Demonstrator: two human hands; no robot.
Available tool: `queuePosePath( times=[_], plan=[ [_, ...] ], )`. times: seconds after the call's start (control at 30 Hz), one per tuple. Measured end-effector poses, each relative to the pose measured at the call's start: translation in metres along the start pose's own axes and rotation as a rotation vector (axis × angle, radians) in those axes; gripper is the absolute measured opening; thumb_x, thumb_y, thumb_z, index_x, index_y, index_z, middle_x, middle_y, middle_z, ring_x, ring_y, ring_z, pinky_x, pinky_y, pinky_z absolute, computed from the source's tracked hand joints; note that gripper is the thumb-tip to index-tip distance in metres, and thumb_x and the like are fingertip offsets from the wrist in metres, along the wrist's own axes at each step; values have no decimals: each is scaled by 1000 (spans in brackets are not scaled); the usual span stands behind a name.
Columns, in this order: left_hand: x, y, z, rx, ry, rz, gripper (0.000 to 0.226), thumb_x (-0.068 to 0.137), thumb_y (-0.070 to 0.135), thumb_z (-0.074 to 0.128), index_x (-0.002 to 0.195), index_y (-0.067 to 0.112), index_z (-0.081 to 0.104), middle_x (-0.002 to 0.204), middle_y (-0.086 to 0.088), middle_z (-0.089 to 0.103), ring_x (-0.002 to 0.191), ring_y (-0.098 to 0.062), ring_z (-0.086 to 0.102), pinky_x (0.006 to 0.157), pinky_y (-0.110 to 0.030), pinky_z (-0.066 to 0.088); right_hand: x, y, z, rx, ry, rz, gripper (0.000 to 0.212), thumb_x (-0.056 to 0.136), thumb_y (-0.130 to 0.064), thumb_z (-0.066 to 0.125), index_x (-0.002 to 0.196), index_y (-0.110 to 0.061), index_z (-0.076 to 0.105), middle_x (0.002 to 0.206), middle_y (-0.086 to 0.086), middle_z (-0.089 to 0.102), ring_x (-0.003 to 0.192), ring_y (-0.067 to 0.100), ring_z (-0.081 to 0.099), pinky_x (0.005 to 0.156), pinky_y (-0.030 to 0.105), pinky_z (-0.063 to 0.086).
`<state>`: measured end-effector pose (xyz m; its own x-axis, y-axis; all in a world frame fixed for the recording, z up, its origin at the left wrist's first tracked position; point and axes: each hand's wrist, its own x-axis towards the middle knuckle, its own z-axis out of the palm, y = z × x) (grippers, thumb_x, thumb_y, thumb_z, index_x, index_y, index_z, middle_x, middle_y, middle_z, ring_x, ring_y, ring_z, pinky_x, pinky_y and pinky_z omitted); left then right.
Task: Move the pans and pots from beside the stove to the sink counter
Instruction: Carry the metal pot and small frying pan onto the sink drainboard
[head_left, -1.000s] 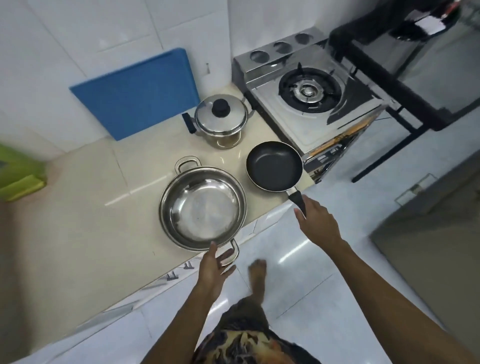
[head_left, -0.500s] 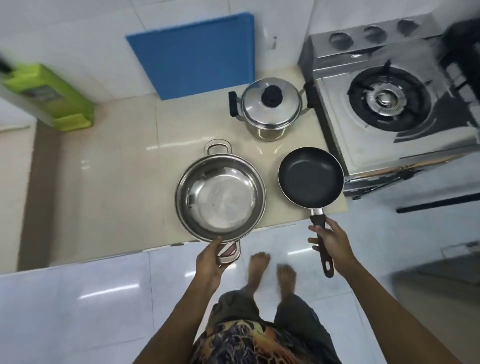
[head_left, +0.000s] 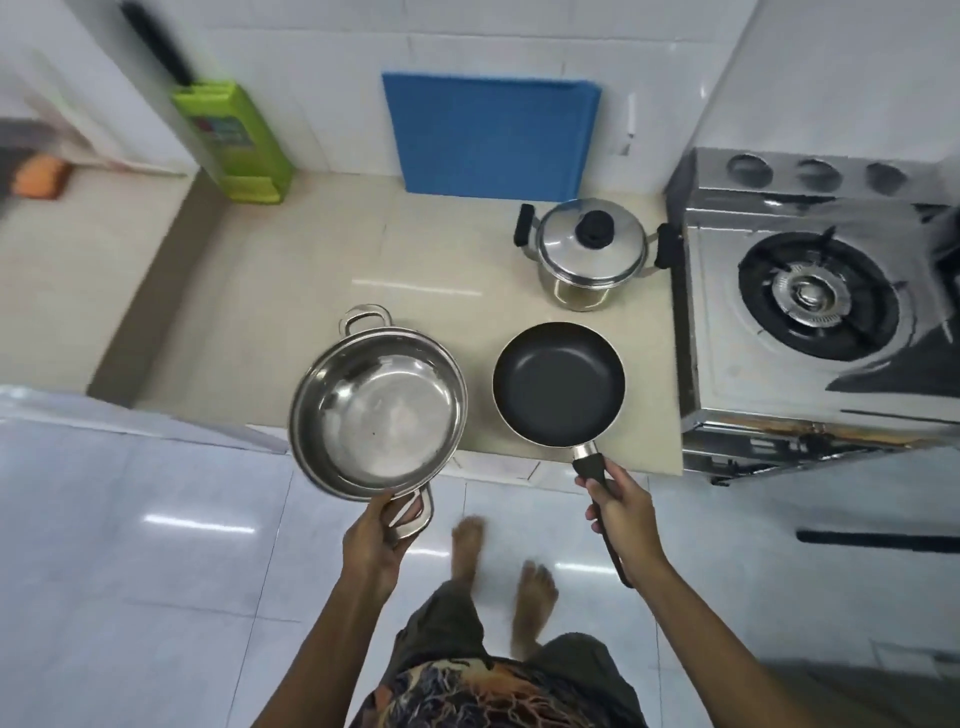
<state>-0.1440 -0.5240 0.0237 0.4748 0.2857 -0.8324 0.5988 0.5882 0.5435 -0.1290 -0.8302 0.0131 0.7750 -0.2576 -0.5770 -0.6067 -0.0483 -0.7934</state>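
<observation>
Steel pan (head_left: 378, 415), near handle in left hand (head_left: 375, 540) grip; black frying pan (head_left: 559, 383), handle in right hand (head_left: 623, 512) grip. Lidded pot (head_left: 589, 252) on bench (head_left: 291, 270), beside stove (head_left: 815, 306). Blue board (head_left: 491, 135) leaning on wall.

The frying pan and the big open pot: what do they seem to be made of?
The frying pan looks like metal with a matte black, probably non-stick, coating; its handle looks like black plastic. The big open pot seems to be polished stainless steel: its silvery inside mirrors the light, and its loop handles match.
</observation>
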Motion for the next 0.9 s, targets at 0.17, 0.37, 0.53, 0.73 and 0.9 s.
queuePosePath(
  times=[0.17,0.37,0.53,0.73,0.9],
  plan=[
    [-17,34,-56,-103,152,120,12,93,17,69,96,7,74,91,-8,83,86,-26,79,79,-38,60,1,-44,67,-67,-169,-110,39,98,-13,58,125,-40,64,99,-8,79,58,13,56,56,29,49],
    [-26,95,-144,-255,299,278,22,86,15,73,102,0,74,91,-12,82,80,-25,80,88,-44,60,-21,-108,185,-99,-328,-241,41,96,-13,59,114,-48,67,97,-8,79,54,12,57,55,29,51],
    [-20,159,-226,-376,325,358,30,82,17,75,104,-3,75,99,-16,81,89,-29,79,87,-41,58,-57,-156,309,-98,-452,-305,40,96,-11,59,107,-49,68,96,-7,79,56,17,55,56,30,52],
    [-8,240,-333,-444,382,419,29,85,16,73,106,-4,74,98,-19,81,89,-30,79,83,-42,60,-98,-191,462,-91,-534,-330,37,95,-9,60,117,-37,68,92,-4,80,55,16,55,53,33,50],
    [3,298,-409,-506,448,464,27,86,15,73,105,-5,74,97,-19,81,88,-31,79,78,-40,60,-127,-209,569,-112,-597,-342,38,94,-9,61,120,-37,67,91,-1,80,55,19,55,57,36,50]
  ],
)
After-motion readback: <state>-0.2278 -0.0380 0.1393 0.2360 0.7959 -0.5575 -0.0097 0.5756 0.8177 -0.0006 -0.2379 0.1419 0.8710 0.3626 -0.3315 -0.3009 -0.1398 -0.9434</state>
